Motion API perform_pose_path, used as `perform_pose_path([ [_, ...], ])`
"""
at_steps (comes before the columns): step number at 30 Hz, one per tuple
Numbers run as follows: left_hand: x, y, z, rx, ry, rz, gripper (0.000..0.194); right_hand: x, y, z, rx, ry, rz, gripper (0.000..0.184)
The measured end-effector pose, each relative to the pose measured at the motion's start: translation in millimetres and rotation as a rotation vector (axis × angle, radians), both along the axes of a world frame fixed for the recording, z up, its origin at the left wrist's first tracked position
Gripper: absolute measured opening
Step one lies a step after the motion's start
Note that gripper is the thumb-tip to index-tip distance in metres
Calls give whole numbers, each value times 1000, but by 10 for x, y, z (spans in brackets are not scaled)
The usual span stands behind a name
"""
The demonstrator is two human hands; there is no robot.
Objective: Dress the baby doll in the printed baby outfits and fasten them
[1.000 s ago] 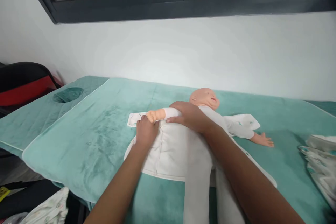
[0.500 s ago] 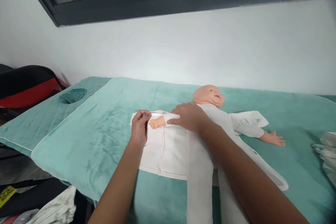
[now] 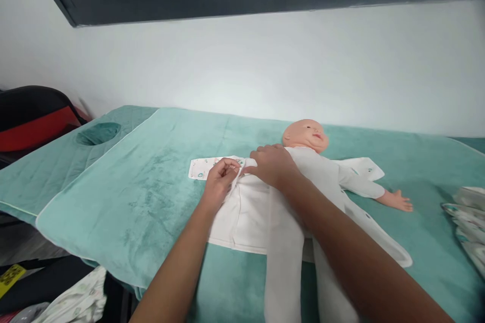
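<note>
A baby doll [image 3: 317, 169] in a white long-sleeved bodysuit lies on its back. Spread open beneath it is a white baby shirt [image 3: 242, 222], whose printed cuff end [image 3: 200, 167] sticks out at the left. My left hand [image 3: 221, 181] pinches a fold of this shirt, close to where the doll's near-left forearm lies. The doll's hand on that side is covered from view. Around the doll's sleeved arm, my right hand [image 3: 273, 164] is closed, its thumb nearly meeting my left fingertips. The doll's other arm [image 3: 394, 199] stretches out to the right.
A green plush cover [image 3: 132, 186] lies over the bed, with a round hole [image 3: 98, 133] at the left. Folded printed cloths [image 3: 468, 217] sit at the right edge. A black and red chair [image 3: 38, 126] stands far left; a printed cloth [image 3: 79, 298] hangs lower left.
My left hand has moved right with the shirt's edge, folding it over the doll's hand, which showed before. The printed cuff end is now uncovered. My right hand keeps its hold.
</note>
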State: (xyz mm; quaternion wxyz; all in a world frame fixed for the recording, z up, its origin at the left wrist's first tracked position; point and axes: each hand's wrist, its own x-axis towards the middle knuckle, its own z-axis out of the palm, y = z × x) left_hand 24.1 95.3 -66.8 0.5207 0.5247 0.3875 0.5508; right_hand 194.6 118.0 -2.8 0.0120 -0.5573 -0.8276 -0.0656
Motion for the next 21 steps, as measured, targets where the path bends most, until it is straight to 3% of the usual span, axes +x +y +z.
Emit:
perform_pose_path([
  [6,42,-31,54,67,158,-42,12,-38,9,-60,54,4,-21,29],
  [11,250,-74,83,182,194,70,12,-80,-16,-71,76,-1,-18,12],
  [21,603,-271,206,348,211,319,19,-37,-32,-53,74,50,20,9],
])
